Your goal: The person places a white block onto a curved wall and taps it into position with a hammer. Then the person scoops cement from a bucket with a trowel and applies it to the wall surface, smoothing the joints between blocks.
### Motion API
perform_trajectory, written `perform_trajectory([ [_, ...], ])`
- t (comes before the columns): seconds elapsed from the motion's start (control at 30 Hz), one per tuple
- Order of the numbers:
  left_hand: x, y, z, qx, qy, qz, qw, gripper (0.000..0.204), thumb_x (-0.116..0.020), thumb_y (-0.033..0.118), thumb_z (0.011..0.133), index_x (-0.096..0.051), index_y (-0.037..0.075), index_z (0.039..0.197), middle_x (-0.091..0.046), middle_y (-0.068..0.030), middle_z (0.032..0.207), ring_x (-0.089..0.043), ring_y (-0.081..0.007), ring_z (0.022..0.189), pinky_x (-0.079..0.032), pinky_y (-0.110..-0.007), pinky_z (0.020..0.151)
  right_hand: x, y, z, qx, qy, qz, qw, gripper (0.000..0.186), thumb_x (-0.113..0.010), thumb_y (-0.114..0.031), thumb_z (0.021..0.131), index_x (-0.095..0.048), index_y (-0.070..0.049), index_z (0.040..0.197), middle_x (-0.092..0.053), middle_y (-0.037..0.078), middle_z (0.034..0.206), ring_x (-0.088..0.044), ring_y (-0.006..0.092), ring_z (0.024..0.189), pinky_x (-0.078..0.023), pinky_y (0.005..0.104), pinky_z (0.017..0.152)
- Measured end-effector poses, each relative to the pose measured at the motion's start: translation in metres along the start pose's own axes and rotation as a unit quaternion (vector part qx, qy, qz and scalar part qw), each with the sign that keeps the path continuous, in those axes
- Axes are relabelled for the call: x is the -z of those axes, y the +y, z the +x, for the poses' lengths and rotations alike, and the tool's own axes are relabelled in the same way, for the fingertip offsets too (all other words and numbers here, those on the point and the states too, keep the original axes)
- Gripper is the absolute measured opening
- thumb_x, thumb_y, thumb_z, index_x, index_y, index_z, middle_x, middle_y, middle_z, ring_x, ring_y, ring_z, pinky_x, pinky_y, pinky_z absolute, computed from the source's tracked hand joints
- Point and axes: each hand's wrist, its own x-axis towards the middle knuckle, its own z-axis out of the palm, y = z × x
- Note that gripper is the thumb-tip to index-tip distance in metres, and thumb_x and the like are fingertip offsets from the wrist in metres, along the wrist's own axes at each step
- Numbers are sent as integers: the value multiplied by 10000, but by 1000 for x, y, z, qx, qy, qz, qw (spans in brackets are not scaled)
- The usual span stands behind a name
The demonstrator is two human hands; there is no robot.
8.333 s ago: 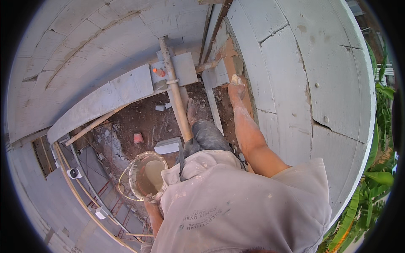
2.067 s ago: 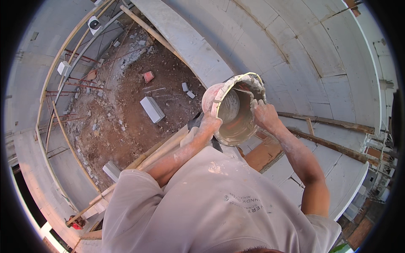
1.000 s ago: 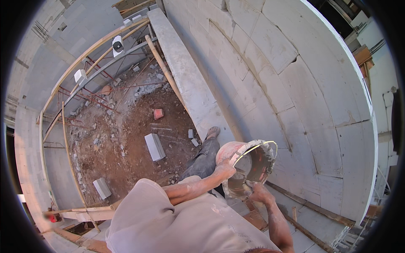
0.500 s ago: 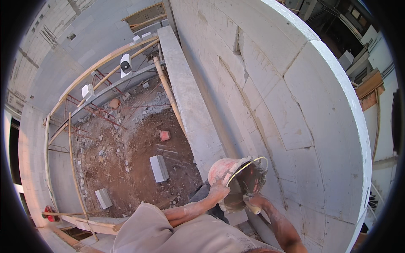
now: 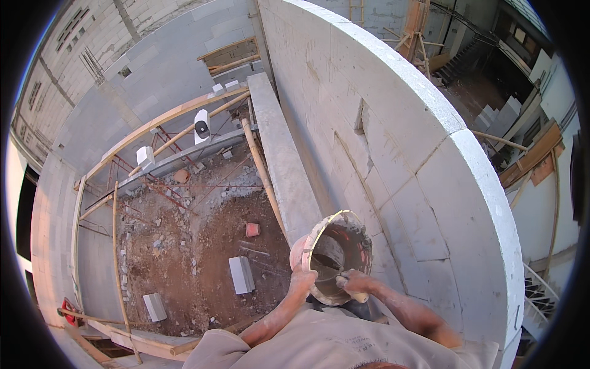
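Bucket before you; wall to your right; ledge beyond bucket, along wall. On ground, left: pail just past block.

Looking down at the bucket from a person's head
One wide, round camera sits above the bucket, quite near, tipped down and ahead. It sees the shirt on the near side of the bucket, gray wall to its right, dirt floor to its left.
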Motion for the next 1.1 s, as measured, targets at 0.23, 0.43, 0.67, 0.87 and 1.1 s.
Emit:
perform_trajectory([
  [0.23, 39, 97, 19, 68, 85, -200, 974, 456, -590, -32, 654, -530, -63, 1105, -549, -112, 781, -568, -220, 628, -441, -340, 538, 78, -57, 38, 108, -59, -61, 990, 401, -572, -348, 795, -686, -34, 1018, -665, 223, 1035, -628, 361, 1015, -460, 436, 920],
  [0.43, 47, 127, 94, 92, 85, -204, 971, 561, -545, -84, 631, -513, -48, 1190, -593, -123, 951, -616, -256, 762, -504, -347, 644, 129, -37, 140, 54, -1, -156, 986, 346, -573, -201, 738, -674, 34, 971, -680, 233, 941, -650, 367, 941, -500, 439, 825],
  [0.67, 58, 146, 219, 22, 35, -279, 959, 533, -488, -76, 641, -506, -73, 1173, -591, -143, 1016, -633, -289, 861, -525, -374, 714, 109, -10, 253, 100, -34, -115, 988, 227, -606, -155, 707, -716, -7, 839, -689, 190, 856, -662, 303, 804, -509, 419, 674],
  [0.87, 81, 179, 281, 38, 14, -257, 966, 532, -476, -60, 649, -502, -82, 1180, -590, -144, 1037, -634, -274, 842, -530, -335, 664, 175, -41, 298, 103, -76, -79, 989, 191, -587, -108, 707, -707, -10, 819, -680, 175, 752, -663, 325, 704, -507, 421, 585],
  [1.1, 128, 222, 356, 36, 33, -264, 963, 653, -505, -131, 587, -490, -71, 1237, -569, -163, 1138, -590, -306, 968, -510, -382, 819, 279, -111, 335, 58, 107, -35, 992, 228, -612, -123, 646, -701, -16, 826, -701, 178, 883, -678, 318, 863, -527, 441, 725],
])
